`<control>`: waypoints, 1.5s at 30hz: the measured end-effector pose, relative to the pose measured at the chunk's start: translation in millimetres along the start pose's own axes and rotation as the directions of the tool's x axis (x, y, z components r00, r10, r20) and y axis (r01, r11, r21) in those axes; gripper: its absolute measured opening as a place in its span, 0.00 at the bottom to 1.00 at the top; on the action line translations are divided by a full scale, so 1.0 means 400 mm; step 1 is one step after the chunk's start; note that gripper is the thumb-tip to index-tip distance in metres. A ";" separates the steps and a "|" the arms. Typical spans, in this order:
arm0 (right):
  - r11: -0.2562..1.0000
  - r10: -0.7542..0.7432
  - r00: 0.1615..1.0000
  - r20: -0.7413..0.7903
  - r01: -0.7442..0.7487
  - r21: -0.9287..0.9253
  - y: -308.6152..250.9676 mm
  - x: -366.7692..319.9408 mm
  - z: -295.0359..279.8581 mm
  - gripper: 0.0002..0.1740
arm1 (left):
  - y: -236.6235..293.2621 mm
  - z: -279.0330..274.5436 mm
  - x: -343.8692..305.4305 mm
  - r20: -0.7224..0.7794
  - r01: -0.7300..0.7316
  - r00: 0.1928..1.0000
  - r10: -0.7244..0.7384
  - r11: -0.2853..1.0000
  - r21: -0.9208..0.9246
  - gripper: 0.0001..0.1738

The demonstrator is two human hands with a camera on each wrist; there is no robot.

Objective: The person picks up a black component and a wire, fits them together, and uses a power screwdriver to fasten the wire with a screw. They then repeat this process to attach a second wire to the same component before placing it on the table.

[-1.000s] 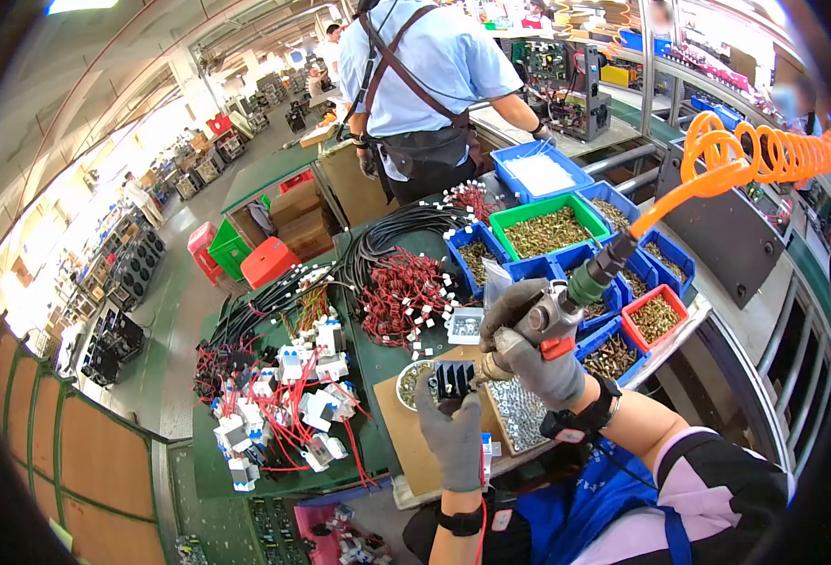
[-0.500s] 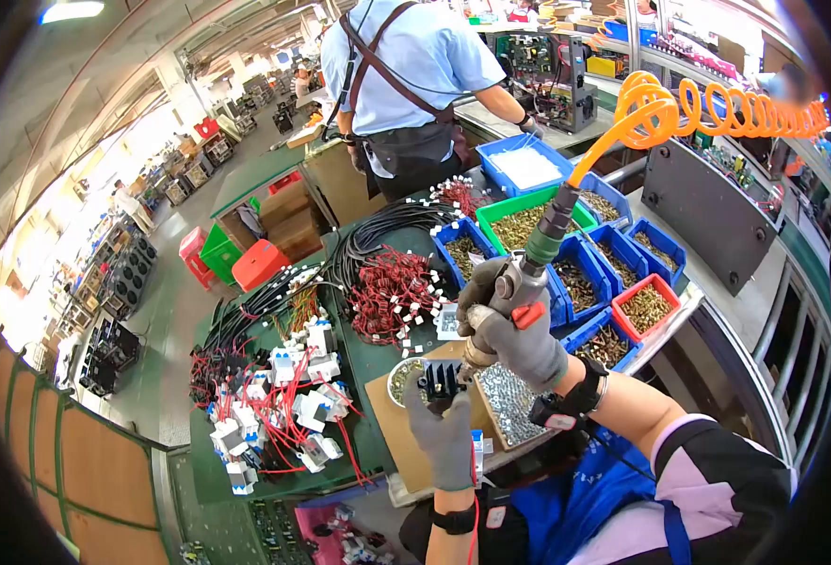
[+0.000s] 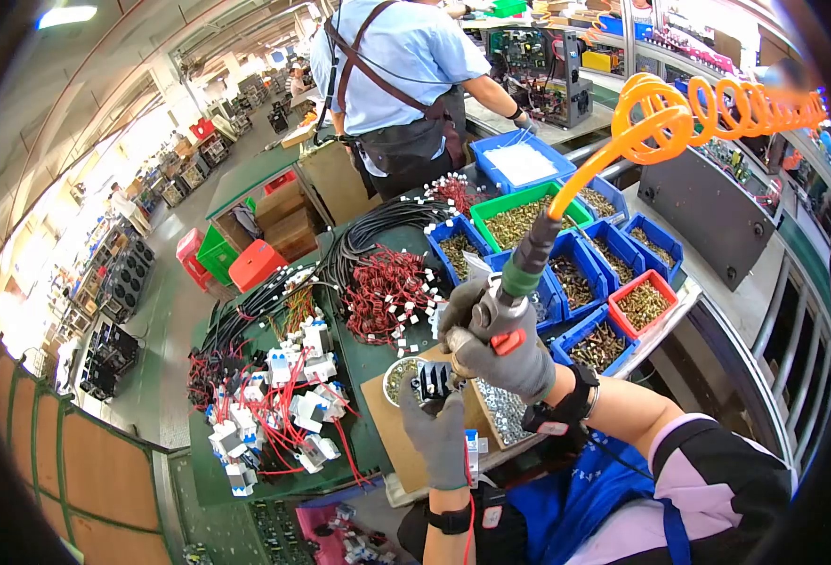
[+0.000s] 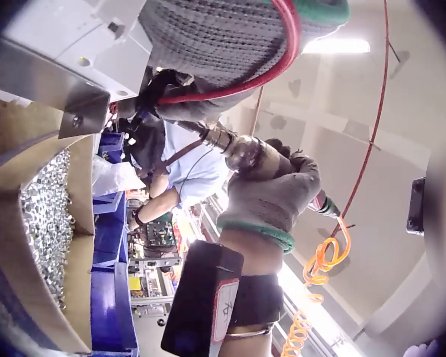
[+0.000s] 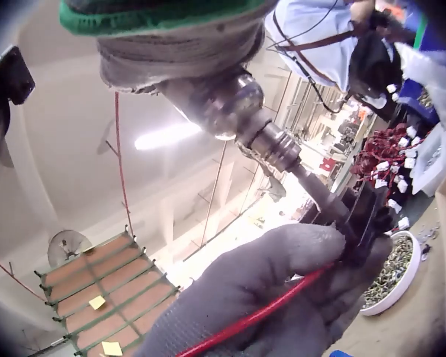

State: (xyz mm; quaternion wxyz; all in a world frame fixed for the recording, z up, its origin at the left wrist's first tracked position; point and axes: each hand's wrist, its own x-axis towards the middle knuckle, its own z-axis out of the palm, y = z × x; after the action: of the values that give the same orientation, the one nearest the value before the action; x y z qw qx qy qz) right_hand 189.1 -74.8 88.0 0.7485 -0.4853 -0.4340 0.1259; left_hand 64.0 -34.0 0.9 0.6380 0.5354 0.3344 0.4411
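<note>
My left hand [image 3: 437, 443] pinches the heatsink [image 3: 432, 379] over the desk [image 3: 363, 360], toward its near edge; my right hand [image 3: 505, 365] grips the driver [image 3: 495, 309], bit [image 5: 320, 193] at the heatsink. I'd hold it square and brace against twist.

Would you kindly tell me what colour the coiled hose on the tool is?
The coiled hose is bright orange, clearest in the head view.

This is a factory — fastener bins [image 3: 621, 318], heaped wires [image 3: 384, 297].
</note>
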 end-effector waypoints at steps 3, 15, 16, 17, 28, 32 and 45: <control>0.998 -0.032 0.999 0.004 0.031 0.062 -0.005 -0.012 0.013 0.19 | 0.011 0.004 -0.002 -0.007 0.021 1.000 -0.021 1.000 -0.018 0.34; 0.997 0.042 0.999 0.010 -0.043 0.069 0.011 0.025 -0.011 0.21 | 0.007 -0.001 -0.003 0.026 -0.005 1.000 0.005 1.000 -0.022 0.33; 0.998 0.045 0.999 0.002 -0.045 0.052 0.010 0.028 -0.013 0.21 | 0.017 0.006 -0.008 0.029 0.002 1.000 -0.001 0.999 -0.035 0.33; 0.998 0.031 0.999 -0.021 -0.030 0.046 0.014 0.030 -0.012 0.21 | 0.022 0.009 -0.012 0.030 0.009 1.000 -0.007 0.999 -0.048 0.32; 0.994 0.066 0.995 -0.078 -0.059 0.097 -0.014 0.019 -0.017 0.17 | 0.016 0.010 0.003 0.014 0.055 0.998 -0.054 0.996 -0.068 0.30; 0.961 0.097 0.987 -0.127 -0.060 0.271 -0.025 0.018 -0.021 0.19 | 0.002 0.002 0.014 -0.018 0.029 0.999 -0.030 0.998 -0.059 0.29; 0.974 0.098 0.994 -0.046 -0.086 0.211 -0.044 0.017 -0.060 0.20 | 0.033 0.015 0.006 0.012 0.041 0.999 -0.040 0.998 -0.047 0.32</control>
State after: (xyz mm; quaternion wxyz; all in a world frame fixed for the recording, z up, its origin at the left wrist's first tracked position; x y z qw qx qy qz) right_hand 207.3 -94.2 102.5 0.8005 -0.4268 -0.3743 0.1919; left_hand 67.6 -33.4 15.1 0.6611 0.5155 0.3311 0.4331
